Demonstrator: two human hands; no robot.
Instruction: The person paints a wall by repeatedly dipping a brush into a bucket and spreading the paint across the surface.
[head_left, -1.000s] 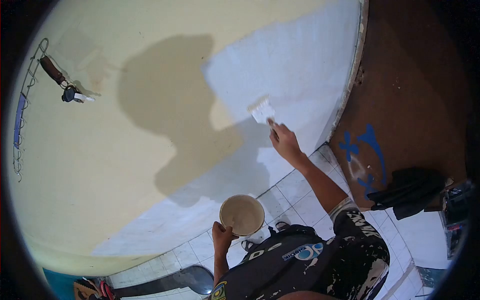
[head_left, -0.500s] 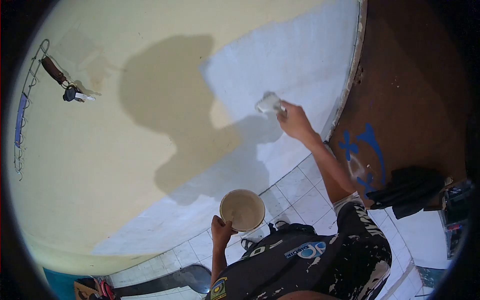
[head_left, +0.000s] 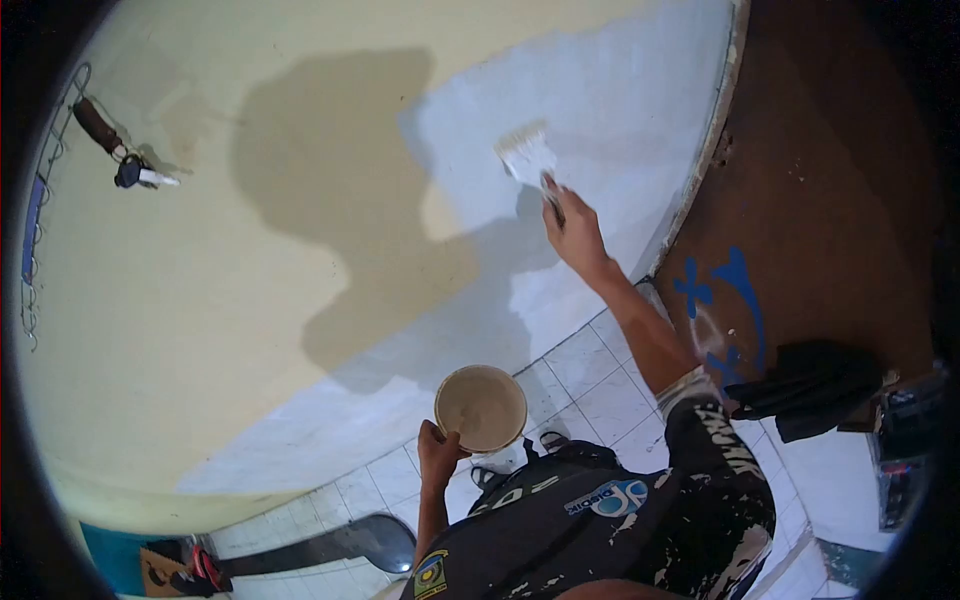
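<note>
My right hand (head_left: 573,235) grips the handle of a wide paintbrush (head_left: 526,157), whose bristles press flat against the white-painted part of the wall (head_left: 600,110). My left hand (head_left: 439,453) holds a round paint pot (head_left: 481,407) by its rim, low in front of my chest, its inside coated with pale paint. The left part of the wall (head_left: 180,290) is still cream-yellow, and my shadow falls across the border between the two colours.
Keys (head_left: 135,174) on a brown strap hang from a wire rack (head_left: 40,200) at the upper left. A brown door (head_left: 830,180) with blue marks stands to the right, dark cloth (head_left: 810,390) beside it. White floor tiles (head_left: 600,380) lie below; sandals (head_left: 195,570) lie at the bottom left.
My right hand has swept the brush upward and slightly left along the white area. The pot in my left hand has stayed nearly still.
</note>
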